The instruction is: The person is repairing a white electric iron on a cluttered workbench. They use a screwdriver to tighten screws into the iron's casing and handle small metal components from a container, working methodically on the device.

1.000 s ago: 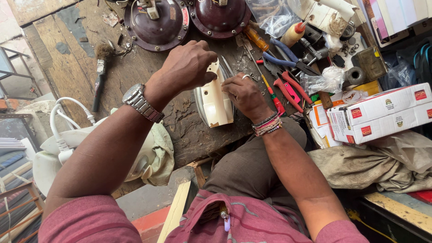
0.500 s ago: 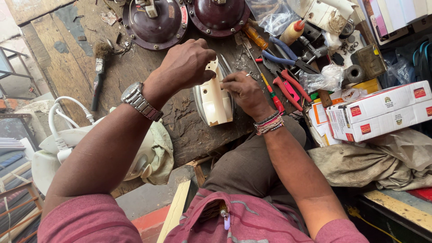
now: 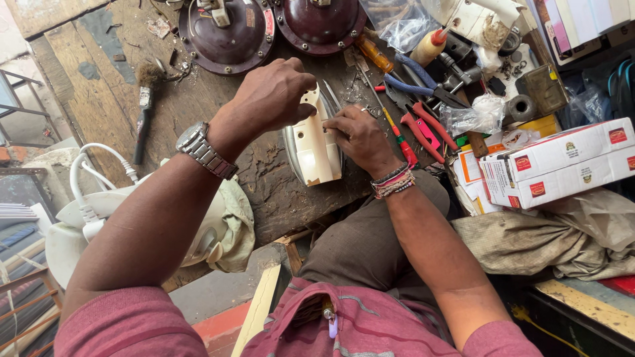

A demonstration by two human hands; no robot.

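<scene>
Worn wooden workbench (image 3: 99,73), dirty and cluttered, seen from above. One cream plastic iron shell (image 3: 316,142) stands on edge near the middle of the bench. The left hand (image 3: 274,96) curls over its top end, fingers closed on the plastic and steadying it. The right hand (image 3: 357,132) sits against the shell's right side, fingertips pinched together at the edge; what they pinch is too small to tell. One metal watch (image 3: 202,151) on the left wrist, a stack of bead bracelets (image 3: 393,182) on the right. Two dark maroon round domes (image 3: 228,33) at the back. One brush (image 3: 147,99) on the left. Two pairs of pliers, blue-handled (image 3: 413,82) and red-handled (image 3: 423,132), right of the hands. Two white and red boxes (image 3: 569,158) stacked at far right. One white cable (image 3: 92,172) lower left.
</scene>
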